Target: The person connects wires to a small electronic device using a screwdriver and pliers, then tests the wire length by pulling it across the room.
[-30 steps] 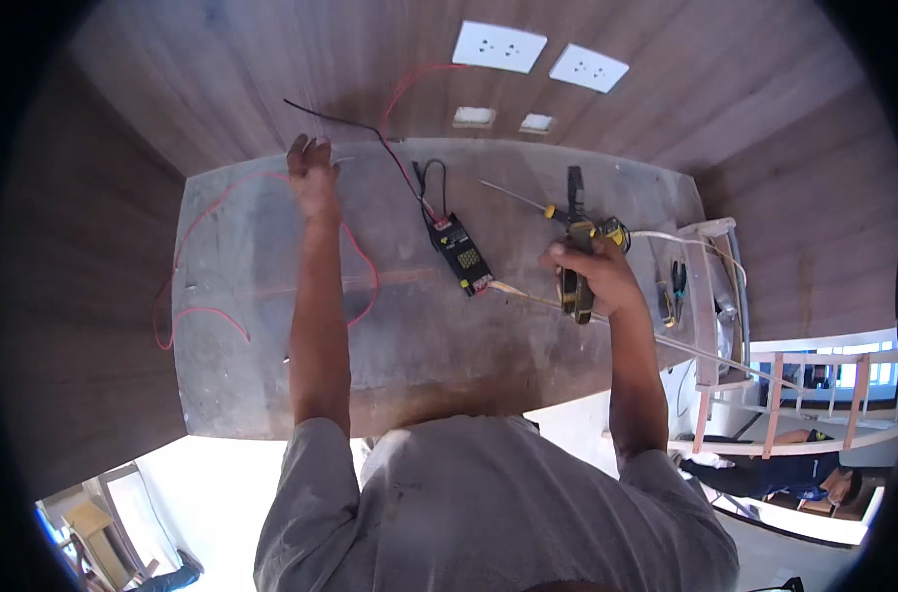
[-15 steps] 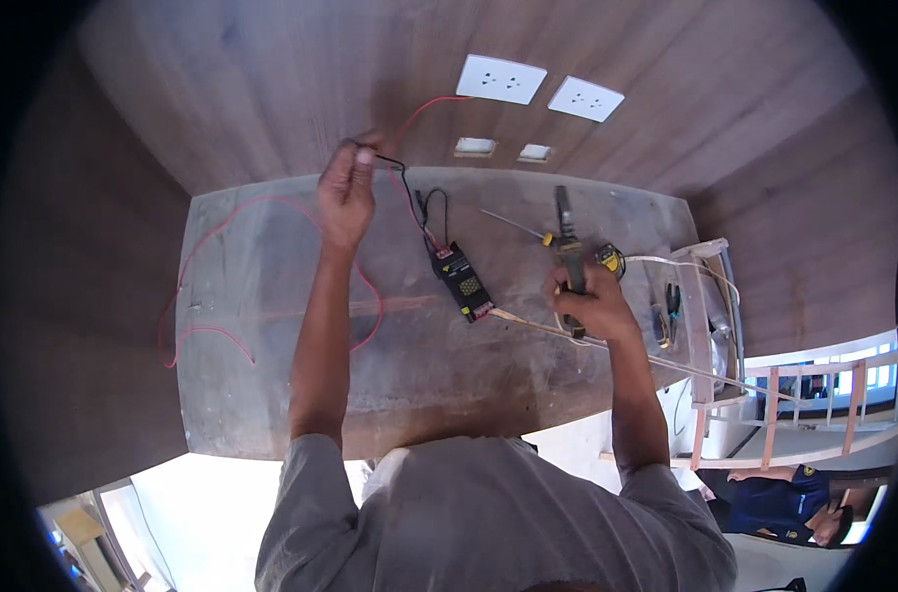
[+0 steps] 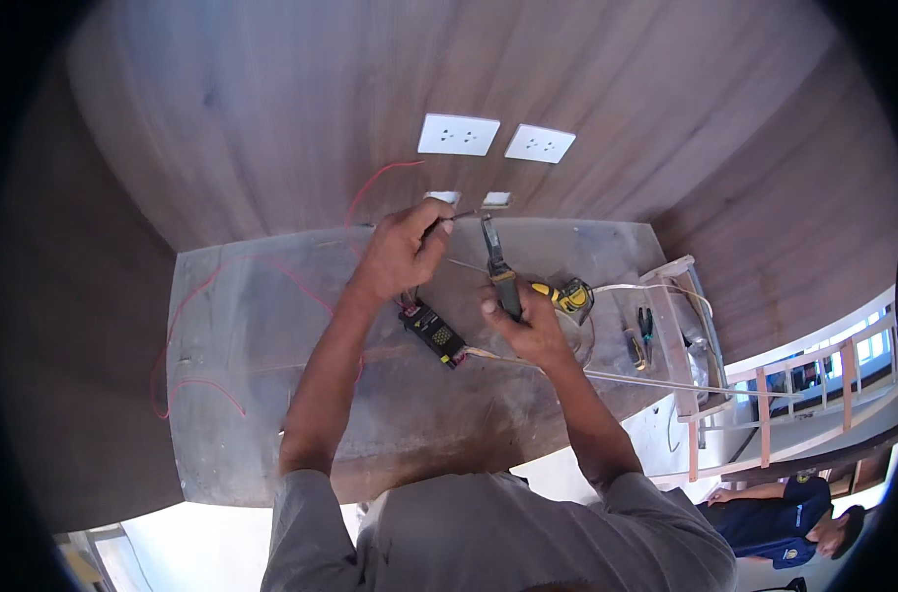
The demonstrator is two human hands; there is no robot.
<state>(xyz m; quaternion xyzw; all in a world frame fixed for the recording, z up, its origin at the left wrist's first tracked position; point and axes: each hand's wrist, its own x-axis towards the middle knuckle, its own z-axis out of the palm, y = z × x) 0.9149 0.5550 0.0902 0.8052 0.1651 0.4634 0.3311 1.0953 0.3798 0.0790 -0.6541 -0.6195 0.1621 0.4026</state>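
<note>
My left hand (image 3: 406, 249) pinches a thin black wire near the back of the worktop (image 3: 222, 444), its end reaching toward the jaws of the pliers (image 3: 500, 271). My right hand (image 3: 521, 329) grips the pliers by their dark handles, jaws upward; whether they touch the wire I cannot tell. Below my hands lies a black electrical box (image 3: 431, 333) with wires at both ends. A thin screwdriver (image 3: 468, 265) lies partly hidden behind the pliers, beside a yellow tape measure (image 3: 572, 297). A red wire (image 3: 242, 259) loops across the left part of the worktop.
Two white socket plates (image 3: 459, 134) and two small cutouts (image 3: 497, 198) are in the back panel. Small pliers (image 3: 646, 331) lie by a wooden frame (image 3: 688, 385) with cables. Beyond stands a ladder-like rack (image 3: 844, 390); a person (image 3: 785, 523) in dark blue is at lower right.
My left hand has moved right, taking up the black wire. My right hand has lifted the pliers and brought them left, toward the left hand. The view has shifted.
</note>
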